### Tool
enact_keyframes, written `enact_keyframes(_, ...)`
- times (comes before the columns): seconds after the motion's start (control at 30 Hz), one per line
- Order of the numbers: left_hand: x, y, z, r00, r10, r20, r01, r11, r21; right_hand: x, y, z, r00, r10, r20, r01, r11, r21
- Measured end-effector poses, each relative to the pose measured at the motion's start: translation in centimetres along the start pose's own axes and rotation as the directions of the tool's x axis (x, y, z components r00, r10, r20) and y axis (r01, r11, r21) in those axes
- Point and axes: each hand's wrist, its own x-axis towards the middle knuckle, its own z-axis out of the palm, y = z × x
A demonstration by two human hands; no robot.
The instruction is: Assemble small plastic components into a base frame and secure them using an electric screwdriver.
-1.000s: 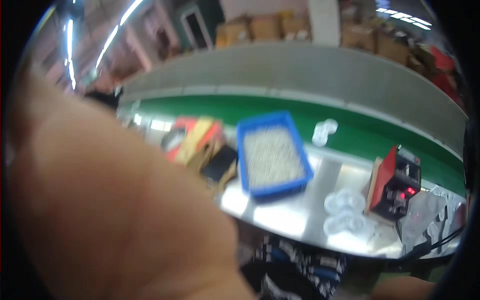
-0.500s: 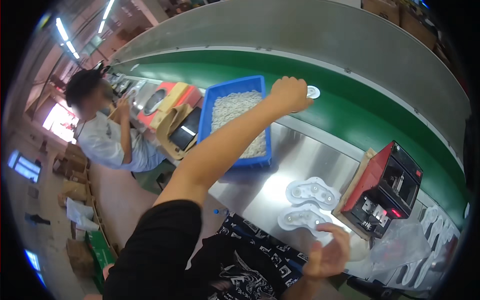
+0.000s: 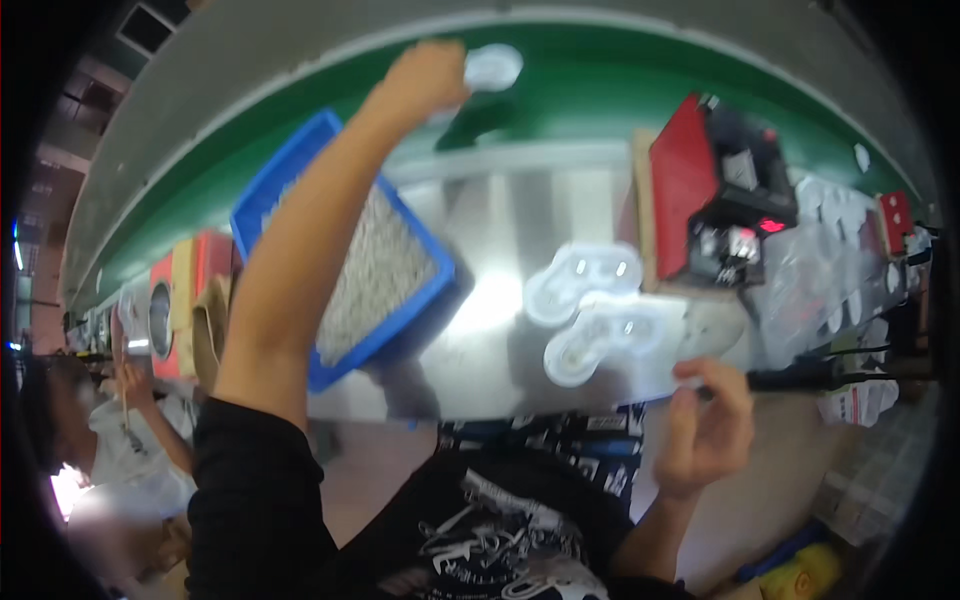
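Note:
My left hand (image 3: 425, 80) stretches over the far green belt (image 3: 560, 75), its fingers closed on the near end of a white plastic part (image 3: 493, 67). A dark shadow shows on the belt below that part. My fingertips are blurred. My right hand (image 3: 708, 428) hovers at the table's front edge, thumb and fingers apart, holding nothing I can see. Left of it, two white plastic pieces with rounded lobes lie on the metal table: one farther back (image 3: 560, 285), one nearer (image 3: 575, 355). My left forearm passes over a blue bin (image 3: 415, 235) full of small pale pieces (image 3: 375, 270).
Right of the white pieces stands a red and black machine (image 3: 690, 200) with a lit red display. Beside it lie a clear plastic bag (image 3: 805, 285) and several white strips (image 3: 835, 215). Another person (image 3: 130, 440) sits at the far left, near a red box (image 3: 165, 300).
The view has swung to the right and levelled. My left hand remains over the belt, and the white part now shows larger at its fingers. My right hand stays near the table's front edge.

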Motion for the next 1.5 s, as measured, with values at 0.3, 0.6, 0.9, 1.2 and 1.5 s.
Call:
enact_keyframes(0.3,-10.6,12.0,-0.8,0.872,0.462,0.162,-0.434,0.883,-0.181,-3.8,0.7,-0.9,0.982,0.159,-0.101,-0.152,0.986,0.072)
enact_keyframes(0.6,-28.7,15.6,-3.6,0.937,0.196,-0.289,-0.334,0.744,-0.579,-7.4,4.3,-1.4,0.956,0.249,-0.154,-0.253,0.967,-0.010)
enact_keyframes(0.9,-31.8,18.2,1.6,0.980,-0.062,-0.188,-0.068,0.786,-0.615,-6.1,12.8,-11.6,0.760,-0.204,-0.618,-0.227,0.807,-0.545)
enact_keyframes(1.2,-29.1,17.7,1.1,0.992,0.041,-0.116,-0.095,0.856,-0.508,-3.1,17.5,-12.9,0.862,0.229,-0.452,-0.304,0.948,-0.099)
enact_keyframes(1.5,-30.5,19.4,1.1,0.947,0.093,-0.309,-0.260,0.786,-0.560,-3.4,18.4,-12.2,0.712,0.336,-0.616,-0.268,0.942,0.203)
